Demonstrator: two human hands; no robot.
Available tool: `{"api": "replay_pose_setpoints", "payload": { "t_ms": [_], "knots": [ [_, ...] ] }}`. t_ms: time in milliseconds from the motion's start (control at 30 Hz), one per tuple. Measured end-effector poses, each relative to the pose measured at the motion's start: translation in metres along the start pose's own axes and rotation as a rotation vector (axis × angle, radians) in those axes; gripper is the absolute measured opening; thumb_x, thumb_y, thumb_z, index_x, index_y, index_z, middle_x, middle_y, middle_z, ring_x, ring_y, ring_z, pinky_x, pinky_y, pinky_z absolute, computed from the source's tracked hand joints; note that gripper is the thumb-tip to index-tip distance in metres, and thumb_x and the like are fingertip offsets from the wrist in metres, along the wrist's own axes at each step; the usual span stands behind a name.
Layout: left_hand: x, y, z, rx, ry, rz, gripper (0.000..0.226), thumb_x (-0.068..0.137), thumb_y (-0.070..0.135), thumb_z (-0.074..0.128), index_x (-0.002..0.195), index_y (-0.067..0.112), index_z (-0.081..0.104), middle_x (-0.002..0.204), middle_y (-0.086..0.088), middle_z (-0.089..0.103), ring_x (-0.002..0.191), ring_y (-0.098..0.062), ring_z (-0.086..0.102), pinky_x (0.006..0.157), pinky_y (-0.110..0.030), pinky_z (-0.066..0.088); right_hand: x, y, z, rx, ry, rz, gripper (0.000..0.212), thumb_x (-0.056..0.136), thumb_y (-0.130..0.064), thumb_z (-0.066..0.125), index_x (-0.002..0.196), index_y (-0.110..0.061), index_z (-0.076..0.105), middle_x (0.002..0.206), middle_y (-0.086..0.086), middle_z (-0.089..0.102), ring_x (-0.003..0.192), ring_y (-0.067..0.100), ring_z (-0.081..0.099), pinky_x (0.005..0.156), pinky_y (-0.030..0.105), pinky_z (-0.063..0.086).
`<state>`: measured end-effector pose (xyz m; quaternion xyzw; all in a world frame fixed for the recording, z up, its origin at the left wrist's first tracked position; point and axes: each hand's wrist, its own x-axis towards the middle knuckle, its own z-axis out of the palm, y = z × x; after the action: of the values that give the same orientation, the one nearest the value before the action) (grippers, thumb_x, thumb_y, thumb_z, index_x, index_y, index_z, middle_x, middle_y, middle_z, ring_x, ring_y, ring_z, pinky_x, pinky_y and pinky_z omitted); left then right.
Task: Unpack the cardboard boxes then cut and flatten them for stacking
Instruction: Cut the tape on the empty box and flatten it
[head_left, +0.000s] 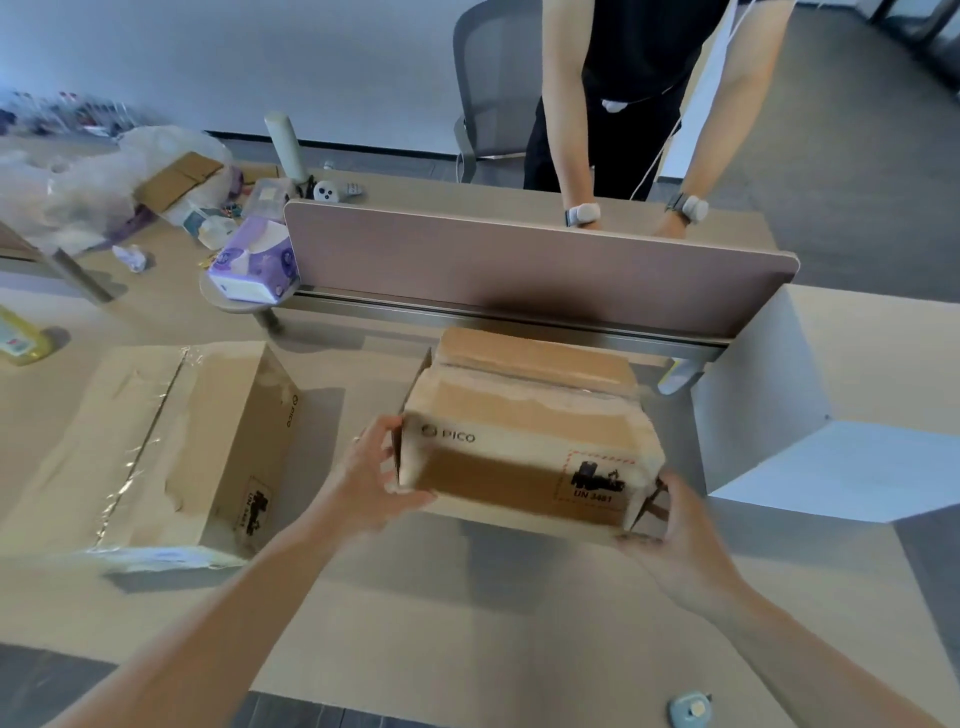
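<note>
A brown cardboard box (524, 441) printed "PICO" sits in the middle of the tabletop (467, 623), between your two hands and just in front of the pinkish divider panel (519, 265) that runs along the far edge. Your left grip (374, 467) grasps the box's near left corner, with the fingers curled round the end flap and the thumb under the front face. Your right grip (685, 535) clasps the near right corner beside a black and red "UN 3481" label, with its fingers wrapped onto the end of the box. The top flaps are closed, with torn pale tape along the seam. A dark shadow lies under the near edge, but the picture does not show whether the box rests on the tabletop or is held just off it. Towards the left edge, well apart from your hands, lies a second cardboard box (156, 447) of the same print, with clear tape down its top. At the right edge stands a white box (831, 405), near your right grip but not touching it. A small blue-grey object (688, 709) lies at the near edge. A purple tissue pack (254, 262) and clear plastic bags (78, 176) crowd the far left corner. Another person (623, 104) stands behind the divider.
</note>
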<state>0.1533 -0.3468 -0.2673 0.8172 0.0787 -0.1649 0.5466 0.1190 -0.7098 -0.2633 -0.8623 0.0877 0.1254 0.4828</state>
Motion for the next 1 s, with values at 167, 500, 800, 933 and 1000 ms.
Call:
{"api": "replay_pose_setpoints", "payload": {
  "t_ms": [167,500,800,933,1000],
  "knots": [
    [-0.019,-0.021,0.023,-0.041,0.024,-0.190,0.052,0.075,0.040,0.089,0.112,0.030,0.053,0.121,0.006,0.068,0.101,-0.004,0.066,0.063,-0.018,0.049,-0.014,0.021,-0.001,-0.019,-0.168,0.154,0.073,0.063,-0.038,0.095,0.116,-0.048,0.045,0.120,-0.035,0.055,0.110,-0.020,0.052,0.096,0.027,0.043],
    [-0.013,-0.055,0.035,0.325,0.199,-0.296,0.034,0.098,0.046,0.060,0.096,0.013,0.068,0.140,-0.002,0.052,0.145,-0.024,0.034,0.109,-0.039,0.031,-0.024,0.045,0.011,-0.148,-0.053,0.406,0.045,0.088,-0.066,0.056,0.104,-0.024,0.061,0.113,-0.004,0.058,0.112,0.021,0.058,0.088,0.032,0.042],
    [0.011,-0.029,0.075,0.937,-0.096,0.334,0.066,0.105,0.049,0.029,0.163,0.032,0.003,0.168,0.008,-0.011,0.155,-0.020,-0.018,0.128,-0.048,0.002,-0.004,0.037,0.017,-0.622,-0.161,-0.206,0.072,0.101,-0.046,0.051,0.160,-0.039,0.010,0.166,-0.018,-0.004,0.154,0.008,-0.001,0.125,0.035,0.016],
    [0.010,-0.046,0.092,1.020,-0.075,0.313,0.065,0.101,0.058,0.002,0.162,0.037,-0.003,0.168,0.010,-0.015,0.153,-0.015,-0.026,0.126,-0.045,-0.011,-0.004,0.034,0.022,-0.897,-0.275,-0.152,0.078,0.102,-0.055,0.037,0.159,-0.037,-0.013,0.162,-0.018,-0.027,0.150,0.009,-0.026,0.127,0.044,-0.001],
    [0.009,-0.051,0.091,1.003,-0.079,0.323,0.065,0.101,0.058,0.004,0.162,0.037,-0.001,0.169,0.009,-0.013,0.154,-0.016,-0.025,0.124,-0.041,-0.016,-0.005,0.033,0.020,-0.923,-0.285,-0.143,0.077,0.103,-0.054,0.038,0.158,-0.037,-0.014,0.162,-0.018,-0.026,0.151,0.010,-0.025,0.126,0.045,-0.003]
  ]
}}
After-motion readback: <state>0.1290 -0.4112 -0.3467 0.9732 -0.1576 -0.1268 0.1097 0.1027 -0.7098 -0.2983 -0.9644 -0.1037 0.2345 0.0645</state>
